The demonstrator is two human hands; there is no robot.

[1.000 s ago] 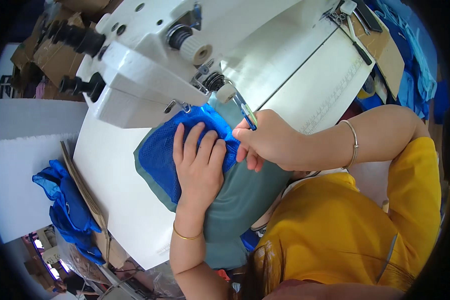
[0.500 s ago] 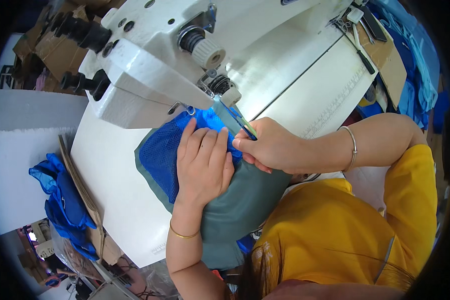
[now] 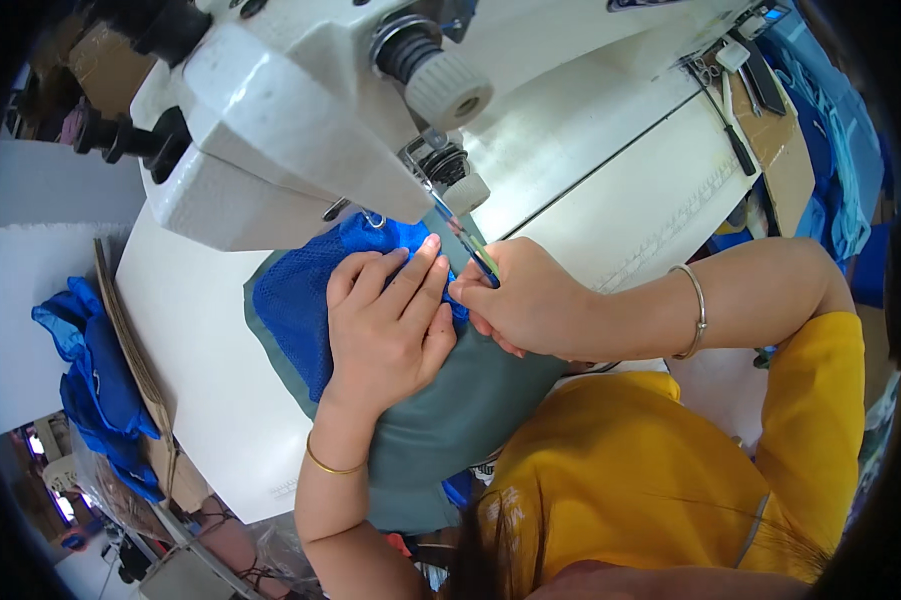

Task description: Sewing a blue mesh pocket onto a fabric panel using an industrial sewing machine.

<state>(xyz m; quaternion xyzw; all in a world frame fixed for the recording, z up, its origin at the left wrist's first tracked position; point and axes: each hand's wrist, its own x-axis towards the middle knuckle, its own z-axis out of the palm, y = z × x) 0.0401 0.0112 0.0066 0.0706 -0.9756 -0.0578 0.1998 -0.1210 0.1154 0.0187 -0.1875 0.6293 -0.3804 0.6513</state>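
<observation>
A white sewing machine (image 3: 270,150) stands over blue mesh fabric (image 3: 290,300) lying on dark green fabric (image 3: 450,420). My left hand (image 3: 380,330) presses on the blue fabric just below the needle area, fingers stretched forward and slightly bent. My right hand (image 3: 515,295) grips slim snips (image 3: 475,250) with a green-and-blue edge, pointed up toward the needle area. Its fingers are wrapped round them, beside my left fingertips. The tips of the snips are hard to make out against the machine.
A white machine table (image 3: 620,220) carries metal tools (image 3: 730,120) and cardboard (image 3: 785,180) at the back right, beside light blue straps (image 3: 835,170). Blue garments (image 3: 95,380) lie left of the table near a folded board (image 3: 135,350). Cardboard boxes (image 3: 100,70) are behind.
My left fingertips have shifted right toward the snips. My right hand has moved slightly lower against the fabric, still gripping them. The view has shifted, with the machine appearing larger and farther left.
</observation>
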